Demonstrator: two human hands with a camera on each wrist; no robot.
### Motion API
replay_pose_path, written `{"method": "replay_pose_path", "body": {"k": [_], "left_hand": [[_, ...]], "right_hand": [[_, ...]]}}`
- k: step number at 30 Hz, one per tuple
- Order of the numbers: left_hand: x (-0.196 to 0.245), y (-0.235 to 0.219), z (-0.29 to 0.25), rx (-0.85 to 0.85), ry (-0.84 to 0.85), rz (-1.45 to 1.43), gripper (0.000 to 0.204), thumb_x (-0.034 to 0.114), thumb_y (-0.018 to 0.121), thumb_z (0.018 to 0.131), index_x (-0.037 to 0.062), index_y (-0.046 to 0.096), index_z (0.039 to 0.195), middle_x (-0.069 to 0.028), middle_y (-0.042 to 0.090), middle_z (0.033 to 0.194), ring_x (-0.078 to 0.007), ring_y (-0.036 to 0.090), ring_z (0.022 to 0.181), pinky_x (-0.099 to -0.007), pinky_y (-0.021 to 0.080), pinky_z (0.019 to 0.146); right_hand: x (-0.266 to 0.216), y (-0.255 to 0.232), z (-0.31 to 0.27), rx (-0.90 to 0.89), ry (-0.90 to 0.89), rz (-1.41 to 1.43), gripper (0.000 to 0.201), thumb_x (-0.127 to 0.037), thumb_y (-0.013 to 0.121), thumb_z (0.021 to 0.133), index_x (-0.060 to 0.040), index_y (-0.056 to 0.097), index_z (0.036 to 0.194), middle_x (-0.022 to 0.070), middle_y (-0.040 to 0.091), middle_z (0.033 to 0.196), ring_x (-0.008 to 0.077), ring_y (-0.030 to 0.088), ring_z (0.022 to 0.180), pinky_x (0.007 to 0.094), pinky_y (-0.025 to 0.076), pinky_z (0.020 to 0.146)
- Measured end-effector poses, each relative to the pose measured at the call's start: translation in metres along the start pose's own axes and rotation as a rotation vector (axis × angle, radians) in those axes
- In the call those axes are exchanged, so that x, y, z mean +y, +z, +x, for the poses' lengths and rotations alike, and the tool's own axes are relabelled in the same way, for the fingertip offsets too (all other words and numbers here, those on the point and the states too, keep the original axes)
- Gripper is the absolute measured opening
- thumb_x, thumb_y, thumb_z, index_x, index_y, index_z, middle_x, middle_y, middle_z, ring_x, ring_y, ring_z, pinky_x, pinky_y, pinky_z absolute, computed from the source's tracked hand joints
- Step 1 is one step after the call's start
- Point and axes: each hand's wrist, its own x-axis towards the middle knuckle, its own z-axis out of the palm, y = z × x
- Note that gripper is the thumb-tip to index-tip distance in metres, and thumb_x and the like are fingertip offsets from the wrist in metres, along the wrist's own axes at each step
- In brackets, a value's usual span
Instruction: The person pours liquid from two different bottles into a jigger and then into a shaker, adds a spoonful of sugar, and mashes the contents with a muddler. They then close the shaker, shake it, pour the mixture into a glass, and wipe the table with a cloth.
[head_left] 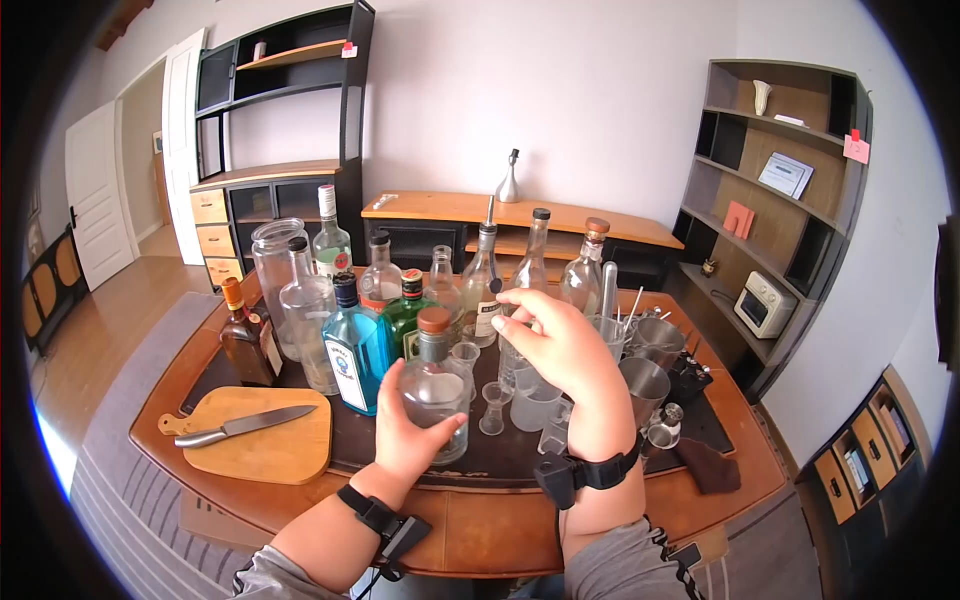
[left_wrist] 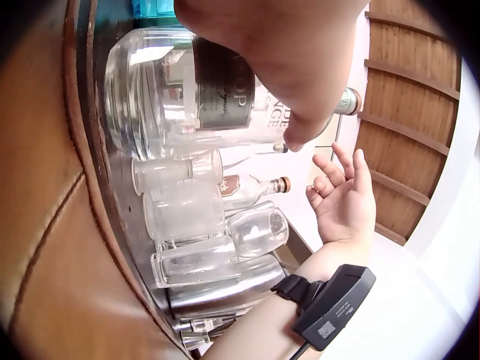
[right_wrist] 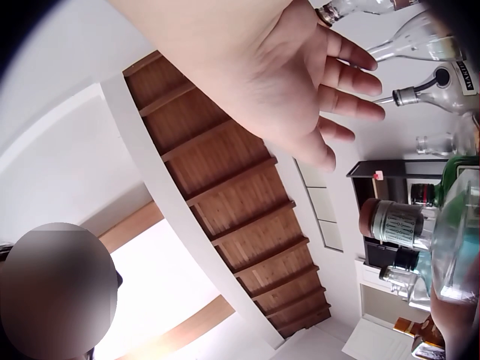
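– His left hand (head_left: 412, 432) wraps the clear bottle (head_left: 432, 392), just in front of the blue bottle (head_left: 355, 345); right hand (head_left: 560, 345) hovers loose-fingered, empty

– One nudge could topple the small glasses (head_left: 492, 408) beside it

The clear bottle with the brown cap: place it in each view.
Head: clear bottle at centre, left hand gripping its body.
Left wrist: top, lying sideways, under the fingers.
Right wrist: right edge, cap and neck.
Shared landmark: right hand, raised empty.
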Motion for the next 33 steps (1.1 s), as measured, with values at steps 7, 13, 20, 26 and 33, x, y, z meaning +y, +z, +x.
{"method": "replay_pose_path", "body": {"k": [7, 13, 20, 26, 33], "left_hand": [[-0.019, 0.002, 0.009, 0.134, 0.025, 0.137, 0.106, 0.014, 0.088, 0.066, 0.0062, 0.023, 0.149, -0.0184, 0.049, 0.128, -0.0295, 0.052, 0.115, -0.0405, 0.044, 0.099], [-0.008, -0.001, 0.011, 0.105, -0.003, 0.096, 0.109, 0.022, 0.090, 0.064, 0.0021, 0.024, 0.148, -0.0222, 0.044, 0.130, -0.0382, 0.047, 0.121, -0.0450, 0.040, 0.103], [-0.006, 0.000, 0.011, 0.167, 0.091, 0.135, 0.107, 0.024, 0.091, 0.062, 0.0004, 0.028, 0.146, -0.0217, 0.050, 0.121, -0.0391, 0.051, 0.113, -0.0458, 0.043, 0.098], [-0.003, 0.001, 0.011, 0.113, -0.011, 0.077, 0.108, 0.022, 0.090, 0.064, 0.0038, 0.026, 0.148, -0.0213, 0.046, 0.126, -0.0386, 0.047, 0.118, -0.0461, 0.041, 0.101], [-0.003, 0.001, 0.012, 0.116, -0.031, 0.051, 0.106, 0.027, 0.090, 0.063, 0.0041, 0.029, 0.147, -0.0229, 0.048, 0.128, -0.0409, 0.047, 0.120, -0.0506, 0.039, 0.102]], "right_hand": [[0.004, 0.003, 0.002, 0.021, 0.043, -0.046, 0.031, -0.025, 0.069, 0.090, -0.0027, 0.065, 0.111, 0.0100, 0.066, 0.074, 0.0212, 0.062, 0.064, 0.0332, 0.048, 0.060], [0.002, 0.011, 0.003, 0.145, 0.017, -0.115, 0.030, -0.023, 0.069, 0.089, -0.0016, 0.066, 0.110, 0.0105, 0.066, 0.078, 0.0221, 0.062, 0.065, 0.0340, 0.049, 0.061], [0.001, 0.044, 0.022, 0.296, -0.113, -0.019, 0.032, -0.009, 0.073, 0.086, -0.0031, 0.065, 0.117, 0.0004, 0.061, 0.091, 0.0068, 0.049, 0.066, 0.0234, 0.044, 0.060], [0.041, 0.050, 0.135, 0.370, 0.041, -0.265, 0.046, -0.019, 0.073, 0.083, 0.0038, 0.059, 0.120, 0.0105, 0.065, 0.092, 0.0193, 0.062, 0.073, 0.0322, 0.050, 0.065], [0.100, 0.078, 0.203, 0.236, 0.448, -0.253, 0.056, -0.022, 0.071, 0.077, 0.0091, 0.053, 0.119, 0.0275, 0.066, 0.110, 0.0379, 0.067, 0.100, 0.0416, 0.053, 0.088]]}}
